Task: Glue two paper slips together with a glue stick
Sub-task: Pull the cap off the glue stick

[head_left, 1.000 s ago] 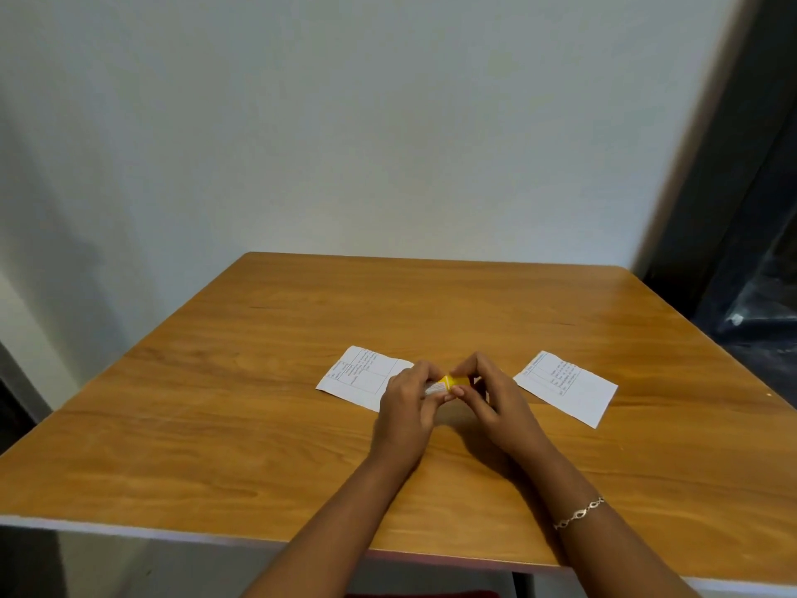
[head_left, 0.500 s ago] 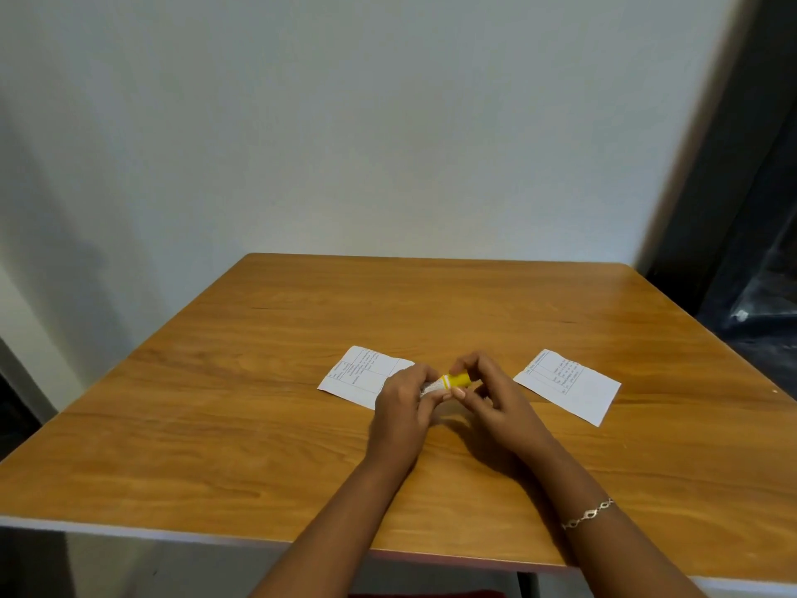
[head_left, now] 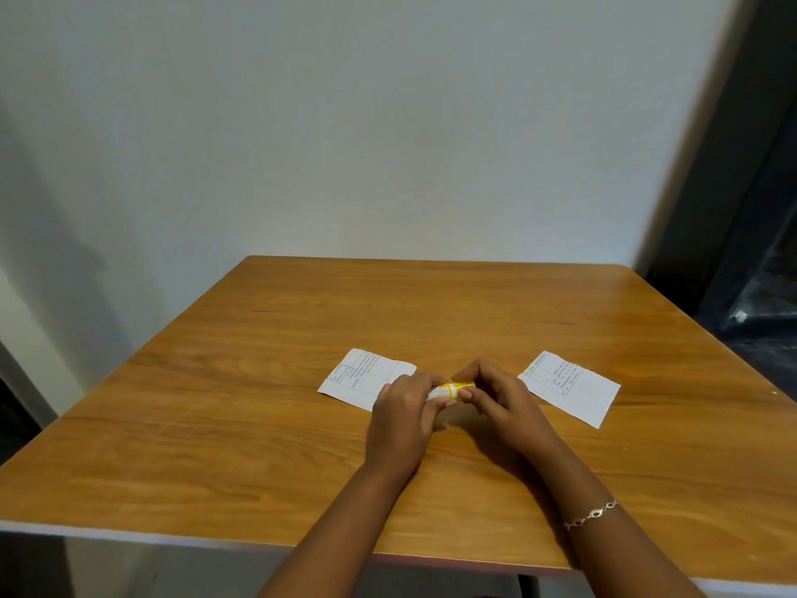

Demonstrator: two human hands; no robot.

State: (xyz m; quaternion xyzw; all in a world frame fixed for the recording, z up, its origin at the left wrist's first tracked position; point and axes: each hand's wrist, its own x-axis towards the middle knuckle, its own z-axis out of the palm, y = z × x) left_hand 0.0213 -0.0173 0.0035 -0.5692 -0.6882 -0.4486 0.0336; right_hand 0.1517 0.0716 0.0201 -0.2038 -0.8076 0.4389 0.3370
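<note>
- Glue stick (head_left: 448,389) held btwn both hands, lying roughly horizontal just above the wooden surface (head_left: 258,425), near its middle.
- Left hand (head_left: 403,418): fingers curled shut round the white labelled body of the stick; most of the tube hidden in the grip.
- Right hand (head_left: 496,403): thumb + fingertips pinched on the yellow end of the stick; other fingers bent loosely over it.
- Can't tell if the yellow cap is on tight or partly off – fingers cover the join.
- Left paper slip (head_left: 358,377): flat on the surface, printed table lines facing up, its near-right corner tucked behind the left hand.
- Right paper slip (head_left: 573,390): flat on the surface, just right of the right hand, not touching it; printed text along its far-left part.
- The 2 slips lie well apart, hands + stick between them.
- Thin metal bracelet (head_left: 591,515) on the right wrist.
- Both forearms reach in from the near edge of the surface; plain white wall (head_left: 388,123) behind.
</note>
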